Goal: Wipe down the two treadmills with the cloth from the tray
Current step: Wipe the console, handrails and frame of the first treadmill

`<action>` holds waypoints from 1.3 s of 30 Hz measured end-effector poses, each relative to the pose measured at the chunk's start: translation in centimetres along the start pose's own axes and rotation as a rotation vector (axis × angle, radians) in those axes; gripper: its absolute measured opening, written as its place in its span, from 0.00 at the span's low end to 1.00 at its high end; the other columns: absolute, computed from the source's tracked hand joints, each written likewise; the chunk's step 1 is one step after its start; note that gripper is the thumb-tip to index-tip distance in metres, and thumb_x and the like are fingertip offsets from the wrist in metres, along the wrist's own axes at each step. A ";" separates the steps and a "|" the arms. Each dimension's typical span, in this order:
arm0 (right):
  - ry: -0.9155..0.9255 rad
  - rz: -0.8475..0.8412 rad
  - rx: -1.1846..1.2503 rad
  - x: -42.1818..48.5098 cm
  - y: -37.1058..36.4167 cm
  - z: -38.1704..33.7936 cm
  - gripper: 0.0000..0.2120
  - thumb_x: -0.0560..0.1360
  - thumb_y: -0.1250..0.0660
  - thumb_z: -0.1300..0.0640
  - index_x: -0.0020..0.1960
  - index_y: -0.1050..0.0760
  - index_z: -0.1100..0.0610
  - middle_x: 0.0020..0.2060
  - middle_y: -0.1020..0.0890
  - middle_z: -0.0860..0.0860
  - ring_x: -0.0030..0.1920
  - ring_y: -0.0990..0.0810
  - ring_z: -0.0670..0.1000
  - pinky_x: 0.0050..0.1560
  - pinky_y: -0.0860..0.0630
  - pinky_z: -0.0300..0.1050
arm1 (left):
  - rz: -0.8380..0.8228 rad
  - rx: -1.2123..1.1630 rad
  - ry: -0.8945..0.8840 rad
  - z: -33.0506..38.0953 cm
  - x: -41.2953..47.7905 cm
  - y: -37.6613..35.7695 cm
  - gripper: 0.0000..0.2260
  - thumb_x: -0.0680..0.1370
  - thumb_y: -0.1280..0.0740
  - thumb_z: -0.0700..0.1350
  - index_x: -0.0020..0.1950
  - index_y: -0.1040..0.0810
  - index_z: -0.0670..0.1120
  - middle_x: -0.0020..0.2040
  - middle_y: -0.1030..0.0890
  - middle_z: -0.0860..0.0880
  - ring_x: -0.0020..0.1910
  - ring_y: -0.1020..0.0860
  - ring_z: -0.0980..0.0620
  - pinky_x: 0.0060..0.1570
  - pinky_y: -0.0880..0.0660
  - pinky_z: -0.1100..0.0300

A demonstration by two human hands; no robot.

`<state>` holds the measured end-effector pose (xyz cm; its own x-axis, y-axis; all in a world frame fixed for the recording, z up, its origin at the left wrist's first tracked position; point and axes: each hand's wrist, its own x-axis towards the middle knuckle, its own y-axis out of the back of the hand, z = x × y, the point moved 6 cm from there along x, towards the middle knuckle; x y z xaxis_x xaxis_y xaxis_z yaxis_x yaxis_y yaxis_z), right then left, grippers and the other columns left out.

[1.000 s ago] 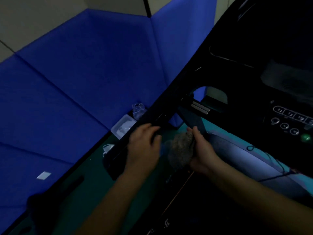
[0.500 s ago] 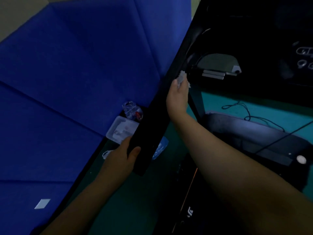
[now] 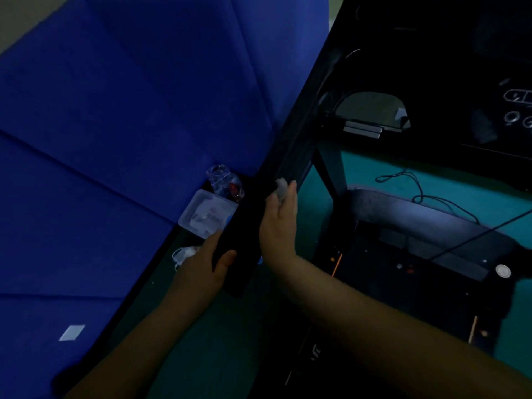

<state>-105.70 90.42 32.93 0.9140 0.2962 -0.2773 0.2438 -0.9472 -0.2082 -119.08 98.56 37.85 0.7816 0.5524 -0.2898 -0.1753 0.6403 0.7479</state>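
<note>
Tray (image 3: 205,213) beside handrail (image 3: 290,156), cables (image 3: 414,182) on floor

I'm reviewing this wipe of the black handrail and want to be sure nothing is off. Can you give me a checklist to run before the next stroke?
1. Pale crumpled cloth in the right hand: ok.
2. Cloth pressed against the long black treadmill handrail: ok.
3. Left hand steadying the rail's lower end: ok.
4. Rail above the cloth free of obstacles: ok.
5. Clear plastic tray on the floor beside the rail, clear of both hands: ok.
6. Rail surface clean: cannot tell, too dark.
</note>
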 end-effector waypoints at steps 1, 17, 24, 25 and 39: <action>-0.002 0.012 -0.001 1.4 0.4 -0.4 0.25 0.83 0.48 0.56 0.79 0.50 0.56 0.78 0.46 0.52 0.77 0.47 0.49 0.76 0.49 0.43 | -0.002 0.001 -0.004 0.0 0.0 -0.1 0.20 0.80 0.41 0.50 0.72 0.37 0.58 0.61 0.27 0.55 0.57 0.28 0.57 0.52 0.34 0.66; 0.215 -0.203 -0.235 2.8 2.1 0.3 0.28 0.82 0.54 0.49 0.79 0.55 0.57 0.79 0.52 0.51 0.78 0.55 0.48 0.78 0.56 0.48 | -0.031 0.269 -0.152 0.5 1.7 1.1 0.28 0.72 0.41 0.64 0.67 0.30 0.50 0.45 0.22 0.53 0.41 0.24 0.54 0.38 0.29 0.60; 0.360 -0.162 -0.186 -2.4 1.4 3.6 0.26 0.83 0.51 0.50 0.78 0.49 0.56 0.78 0.46 0.49 0.78 0.51 0.45 0.77 0.55 0.41 | 0.074 0.327 -0.414 0.2 1.6 1.0 0.16 0.72 0.37 0.61 0.43 0.28 0.48 0.36 0.22 0.50 0.34 0.24 0.53 0.34 0.25 0.56; 0.353 -0.144 -0.161 -3.1 1.3 4.0 0.27 0.82 0.51 0.48 0.78 0.48 0.54 0.78 0.46 0.49 0.78 0.50 0.45 0.78 0.54 0.45 | 0.078 0.325 -0.445 0.0 1.5 0.9 0.17 0.72 0.38 0.62 0.43 0.27 0.49 0.36 0.22 0.50 0.35 0.23 0.53 0.35 0.24 0.53; 0.613 0.227 0.043 -13.8 -2.9 10.5 0.19 0.80 0.45 0.56 0.70 0.37 0.47 0.72 0.35 0.43 0.74 0.39 0.42 0.76 0.45 0.41 | 0.023 0.280 -0.667 -0.8 1.8 1.3 0.17 0.75 0.40 0.62 0.43 0.26 0.49 0.38 0.21 0.51 0.37 0.24 0.53 0.32 0.32 0.58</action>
<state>-122.44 90.34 27.50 0.9636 -0.0461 0.2633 0.0217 -0.9683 -0.2487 -118.40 100.75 37.82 0.9942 0.0629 0.0873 -0.1058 0.4220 0.9004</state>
